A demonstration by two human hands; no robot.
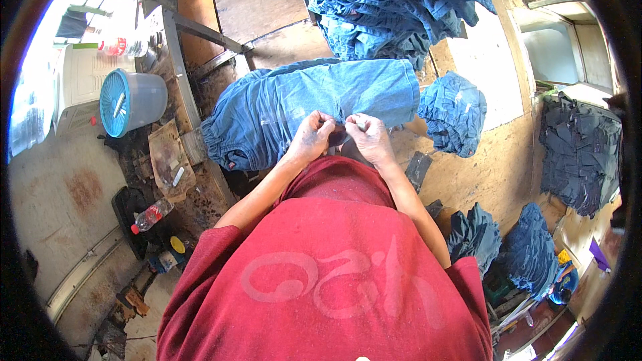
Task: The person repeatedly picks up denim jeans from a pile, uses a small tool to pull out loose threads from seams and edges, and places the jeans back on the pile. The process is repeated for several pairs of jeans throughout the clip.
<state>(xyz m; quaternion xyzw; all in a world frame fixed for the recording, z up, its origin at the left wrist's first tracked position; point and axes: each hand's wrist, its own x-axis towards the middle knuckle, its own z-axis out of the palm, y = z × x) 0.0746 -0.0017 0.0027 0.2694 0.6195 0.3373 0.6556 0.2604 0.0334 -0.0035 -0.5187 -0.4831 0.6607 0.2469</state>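
Observation:
A pair of blue denim trousers lies crosswise in front of me, its gathered elastic waist at the left and a straight leg end at the right. At the near edge of the cloth, my left hand is closed in a pinch on the denim. Close beside it, my right hand is also closed, thumb against fingers. A small pale spot shows at its fingertips, too small to name. The two hands are slightly apart, and what lies between them is mostly hidden.
A tall denim pile stands beyond the trousers, with a smaller folded bundle at their right. Dark garments are stacked far right. Leftward are a lidded plastic bucket and a bottle. More denim bundles sit lower right.

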